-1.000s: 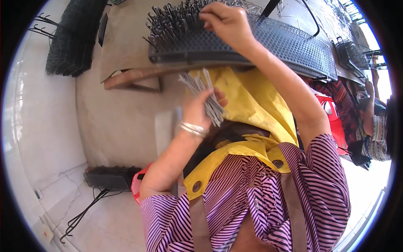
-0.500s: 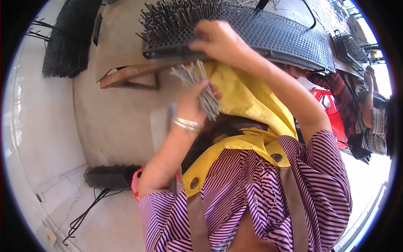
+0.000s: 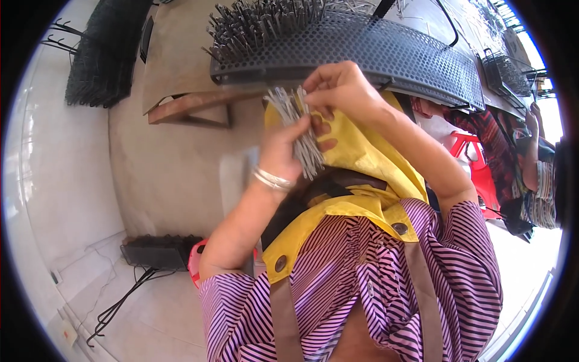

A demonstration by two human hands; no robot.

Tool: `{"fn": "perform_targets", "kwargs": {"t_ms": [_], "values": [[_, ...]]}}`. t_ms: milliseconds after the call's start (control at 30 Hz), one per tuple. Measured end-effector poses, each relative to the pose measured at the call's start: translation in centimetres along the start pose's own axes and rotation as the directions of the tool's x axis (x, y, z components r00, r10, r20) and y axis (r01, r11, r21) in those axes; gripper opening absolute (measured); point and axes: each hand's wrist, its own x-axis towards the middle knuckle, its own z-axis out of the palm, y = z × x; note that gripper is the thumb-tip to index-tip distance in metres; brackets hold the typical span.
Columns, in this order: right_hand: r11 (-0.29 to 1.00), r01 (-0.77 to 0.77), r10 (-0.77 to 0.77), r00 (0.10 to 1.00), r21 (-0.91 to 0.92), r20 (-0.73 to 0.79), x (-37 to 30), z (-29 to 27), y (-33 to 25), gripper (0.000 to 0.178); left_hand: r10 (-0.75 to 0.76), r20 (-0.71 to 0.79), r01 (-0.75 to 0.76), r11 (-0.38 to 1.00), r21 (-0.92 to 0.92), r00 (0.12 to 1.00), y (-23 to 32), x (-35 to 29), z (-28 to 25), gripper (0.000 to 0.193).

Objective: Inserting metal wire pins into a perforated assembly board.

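Observation:
A bundle of thin grey metal rods point(image 3: 306, 145) is gripped in my left hand point(image 3: 280, 148), fanned out at its upper end. My right hand point(image 3: 347, 93) is at that upper end, with thumb and forefinger pinched on a rod at the bundle's right side. Just beyond my hands stands a dark perforated metal rack point(image 3: 362, 45). Many similar rods point(image 3: 265, 27) stand upright, packed close together, in the holes at its left end.
A brown metal support point(image 3: 193, 102) juts out left of my hands. Farther left is a dark rack full of rods point(image 3: 105, 54); a black tray point(image 3: 157, 253) is at lower left. A red plastic chair point(image 3: 476, 166) and another person point(image 3: 537, 163) are at the right.
My right hand has come down from the rack's front edge to the top of the bundle. My left hand still holds the rods, in nearly the same place.

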Motion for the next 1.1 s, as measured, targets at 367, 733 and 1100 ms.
{"fn": "perform_targets", "kwargs": {"t_ms": [367,733,1100], "values": [[0.996,0.085,-0.086,0.995,-0.019,-0.055,-0.6,0.4,0.0,0.016,-0.034,0.003,0.034,0.999,-0.023,0.999,0.4,-0.3,0.4,0.02],[0.988,0.148,-0.154,0.948,-0.044,-0.28,0.2,-1.3,-1.8,0.017,-0.052,-0.269,0.035,0.997,-0.065,0.962,0.7,-0.2,-0.2,0.013],[0.455,0.511,-0.886,0.346,-0.729,-0.31,6.3,0.1,-3.6,0.016,0.02,-0.217,-0.041,0.995,-0.096,0.976,0.0,0.5,-1.5,0.006]]}}
